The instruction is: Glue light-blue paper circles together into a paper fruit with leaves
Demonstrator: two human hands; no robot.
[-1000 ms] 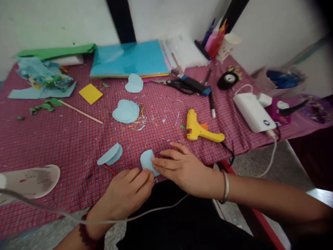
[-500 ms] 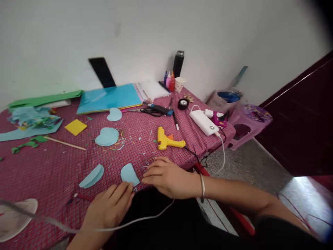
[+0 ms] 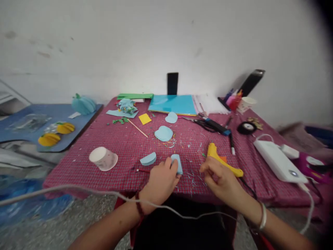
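My left hand (image 3: 162, 180) rests at the table's near edge, fingers bent and closed on a folded light blue paper piece (image 3: 177, 163). Its fingertips cover part of that paper. Raised off to the right, my right hand (image 3: 223, 182) has loosely curled fingers, with a gap to the thumb and nothing visible between them. Just behind it lies a yellow glue gun (image 3: 212, 152), partly covered by the hand. Another folded blue piece (image 3: 148, 159) sits left of my left hand, beside a thin red stick-like tool (image 3: 143, 170). Farther back is a stack of blue paper cutouts (image 3: 163, 133).
Scissors (image 3: 204, 124), a cutter (image 3: 217, 125), a marker (image 3: 232, 144), black tape (image 3: 246, 127) and a white power bank (image 3: 279, 159) lie right. A paper cup (image 3: 103, 158) stands left. A white cable (image 3: 117, 194) crosses in front of me.
My view has swung left, bringing in the cup and the blue side table. My right hand has lifted away from the paper toward the glue gun; my left hand now covers part of the paper.
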